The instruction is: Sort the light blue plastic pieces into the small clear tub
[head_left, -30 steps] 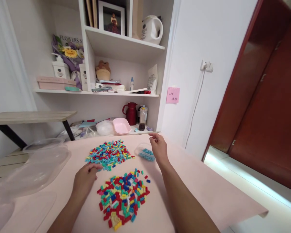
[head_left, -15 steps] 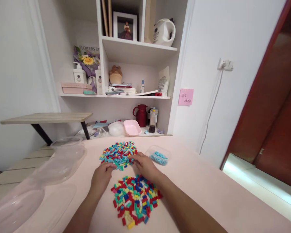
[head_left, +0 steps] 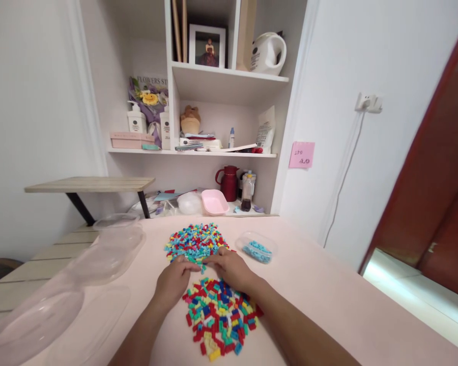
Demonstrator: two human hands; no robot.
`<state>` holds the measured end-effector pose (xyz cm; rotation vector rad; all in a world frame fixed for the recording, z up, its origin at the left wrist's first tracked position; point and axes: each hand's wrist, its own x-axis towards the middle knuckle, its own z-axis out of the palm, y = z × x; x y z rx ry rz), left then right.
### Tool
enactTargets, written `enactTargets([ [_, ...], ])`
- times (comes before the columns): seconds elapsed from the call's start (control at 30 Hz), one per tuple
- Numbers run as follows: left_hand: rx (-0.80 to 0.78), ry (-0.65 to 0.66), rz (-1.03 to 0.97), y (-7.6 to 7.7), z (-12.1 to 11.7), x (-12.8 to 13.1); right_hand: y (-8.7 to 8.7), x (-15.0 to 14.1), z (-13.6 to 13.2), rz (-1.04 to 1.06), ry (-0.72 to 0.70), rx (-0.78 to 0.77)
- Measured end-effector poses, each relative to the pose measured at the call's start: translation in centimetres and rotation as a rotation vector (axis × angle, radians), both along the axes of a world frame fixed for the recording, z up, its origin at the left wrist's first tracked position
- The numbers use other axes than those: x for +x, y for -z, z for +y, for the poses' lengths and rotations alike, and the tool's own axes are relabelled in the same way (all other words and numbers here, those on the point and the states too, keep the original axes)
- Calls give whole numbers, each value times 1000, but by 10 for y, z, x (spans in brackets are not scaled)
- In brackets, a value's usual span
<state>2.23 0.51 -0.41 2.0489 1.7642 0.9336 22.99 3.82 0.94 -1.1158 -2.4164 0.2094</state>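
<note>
Far brick heap (head_left: pixel 194 240) lies on the bench (head_left: pixel 328 290) beyond the near heap (head_left: pixel 223 317); left hand (head_left: pixel 173 279) and right hand (head_left: pixel 232 269) at its near edge, whether either grips anything cannot be told. Step judged: picking through; next calls for fingertip pinching.

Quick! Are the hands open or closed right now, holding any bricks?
Left hand: partly curled at the far toy brick pile; can't tell if it holds any.
Right hand: partly curled at the same pile; can't tell either.
</note>
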Motion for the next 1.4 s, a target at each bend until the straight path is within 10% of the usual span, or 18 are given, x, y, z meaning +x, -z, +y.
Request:
enactTargets([
  [1.4, 48, -49, -177, -3, 2, 1, -6, 8, -2, 203, -227, -148],
])
